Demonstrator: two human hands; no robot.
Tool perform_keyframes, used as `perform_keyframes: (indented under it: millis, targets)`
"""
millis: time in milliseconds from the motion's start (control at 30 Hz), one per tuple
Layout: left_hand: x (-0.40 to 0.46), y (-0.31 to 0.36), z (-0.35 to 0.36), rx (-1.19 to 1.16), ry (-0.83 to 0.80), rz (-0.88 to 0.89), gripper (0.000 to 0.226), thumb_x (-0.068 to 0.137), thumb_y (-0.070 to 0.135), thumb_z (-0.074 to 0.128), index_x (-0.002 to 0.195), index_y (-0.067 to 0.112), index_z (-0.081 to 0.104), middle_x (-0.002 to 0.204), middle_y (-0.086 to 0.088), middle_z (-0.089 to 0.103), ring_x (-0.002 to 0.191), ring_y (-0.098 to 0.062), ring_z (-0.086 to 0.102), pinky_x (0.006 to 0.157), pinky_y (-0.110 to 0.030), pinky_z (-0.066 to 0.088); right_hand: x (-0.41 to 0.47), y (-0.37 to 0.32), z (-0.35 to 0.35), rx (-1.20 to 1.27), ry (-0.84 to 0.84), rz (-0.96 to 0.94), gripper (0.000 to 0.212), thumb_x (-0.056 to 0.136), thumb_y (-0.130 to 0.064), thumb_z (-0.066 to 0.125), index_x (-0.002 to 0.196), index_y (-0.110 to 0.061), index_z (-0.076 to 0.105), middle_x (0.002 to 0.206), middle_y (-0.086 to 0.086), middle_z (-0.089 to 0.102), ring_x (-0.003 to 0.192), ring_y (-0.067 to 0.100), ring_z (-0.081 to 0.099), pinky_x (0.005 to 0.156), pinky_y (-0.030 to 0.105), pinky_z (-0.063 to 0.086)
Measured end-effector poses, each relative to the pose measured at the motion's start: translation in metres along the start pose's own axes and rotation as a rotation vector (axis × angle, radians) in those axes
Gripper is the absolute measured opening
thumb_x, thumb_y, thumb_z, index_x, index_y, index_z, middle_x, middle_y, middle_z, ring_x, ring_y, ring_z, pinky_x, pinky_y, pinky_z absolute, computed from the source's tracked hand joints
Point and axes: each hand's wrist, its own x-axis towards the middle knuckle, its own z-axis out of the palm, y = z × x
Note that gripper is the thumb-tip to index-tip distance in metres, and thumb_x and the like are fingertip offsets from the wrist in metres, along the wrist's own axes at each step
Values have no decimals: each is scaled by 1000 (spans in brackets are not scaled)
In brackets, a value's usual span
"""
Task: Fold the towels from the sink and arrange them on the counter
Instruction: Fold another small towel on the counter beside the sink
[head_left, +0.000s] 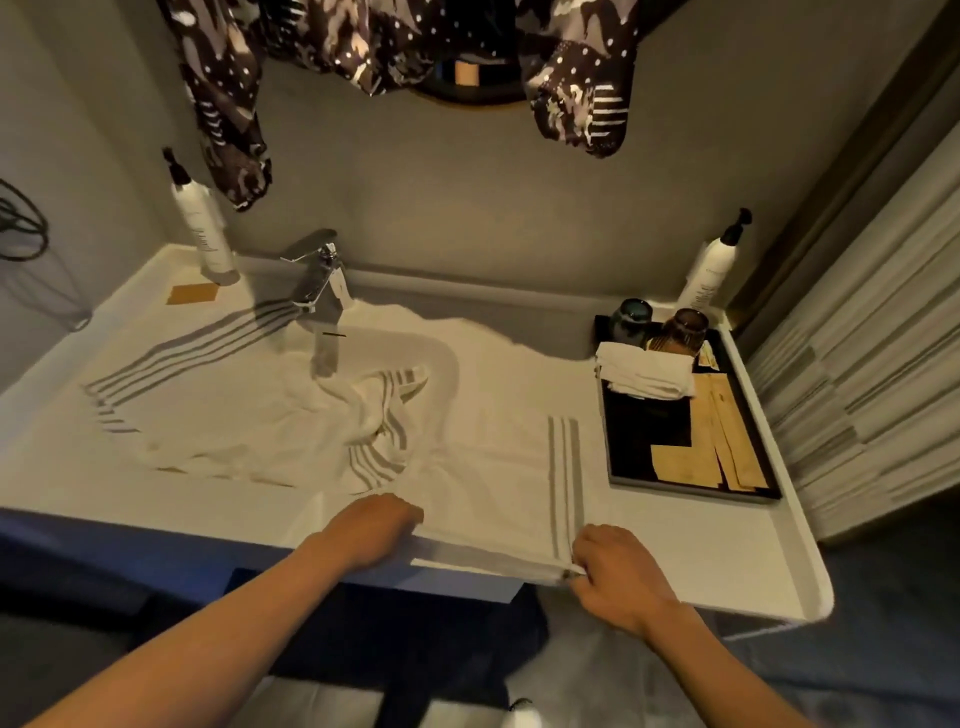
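A white towel with grey stripes (498, 467) lies spread on the white counter (727, 561) right of the sink (415, 348). My left hand (376, 527) grips its near edge at the left. My right hand (613, 571) pinches the near right corner by the stripes. A second striped towel (374, 410) lies crumpled in and over the sink basin. A third striped towel (182, 395) is spread over the counter on the left.
A chrome tap (319, 283) stands behind the sink. Pump bottles stand at the back left (205, 234) and back right (711, 270). A black tray (649, 441) at right holds two cups, folded white cloths and paper sachets. Patterned cloth (228, 104) hangs above.
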Motion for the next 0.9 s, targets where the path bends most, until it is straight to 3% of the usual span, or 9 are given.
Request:
perform_keyframes:
  millis: [100,167,233,300,400,533,633,733,900]
  targets:
    - [-10,-4,3,-58,-98,18,9,84,18,49,81,16,57,89,-4,63,84,-23,59,72,-35,46,-12,-7,1,-27,-94,0,30,76,-45,40,77,-21,58,91,0,58,85,20,53,66,29,31]
    - [-13,-10,1,-189,-101,13,8,78,14,49,71,16,53,79,-4,62,80,-25,60,68,-33,45,-14,-16,-7,32,-160,72,21,81,-42,46,71,-25,50,83,-3,56,78,16,51,59,29,32]
    - [-11,-13,-7,-451,20,-78,16,76,6,49,68,17,56,69,3,58,72,-16,59,62,-21,40,-12,-21,-19,297,-137,227,23,85,-31,56,65,-23,50,70,-5,58,67,13,53,57,28,38]
    - [-6,-15,-18,-689,204,-207,21,83,2,51,72,16,64,69,8,61,69,-9,58,60,-16,41,-4,-16,-29,563,62,379,21,86,-18,62,65,-15,60,66,-2,66,64,9,60,60,28,48]
    - [6,-20,-28,-852,292,-326,19,86,4,52,94,10,67,84,-2,67,80,-19,63,67,-27,47,10,-12,-46,807,327,528,14,86,-12,67,72,-12,71,72,3,70,69,15,64,59,27,49]
    - [32,-25,-31,-868,364,-426,32,94,12,56,125,7,61,123,-12,65,111,-30,60,94,-36,46,35,-4,-58,1050,487,653,13,84,-21,75,90,-12,68,84,0,68,77,13,62,63,25,51]
    - [52,-27,-28,-779,411,-471,30,97,17,56,124,7,61,119,-14,66,110,-33,60,86,-31,41,62,7,-51,1046,575,652,20,83,-21,77,94,-5,71,89,8,72,80,20,66,62,23,48]
    - [75,-37,-23,-711,456,-484,18,96,20,58,108,11,67,101,-12,71,98,-33,63,77,-30,39,97,25,-37,929,546,606,19,86,-24,72,90,-6,70,91,9,71,86,26,66,60,23,42]
    - [117,-42,-16,-732,549,-546,21,95,22,60,108,7,68,100,-13,71,91,-29,63,75,-28,38,135,43,-24,737,523,582,30,92,-34,64,110,-11,61,109,7,68,101,26,63,80,35,51]
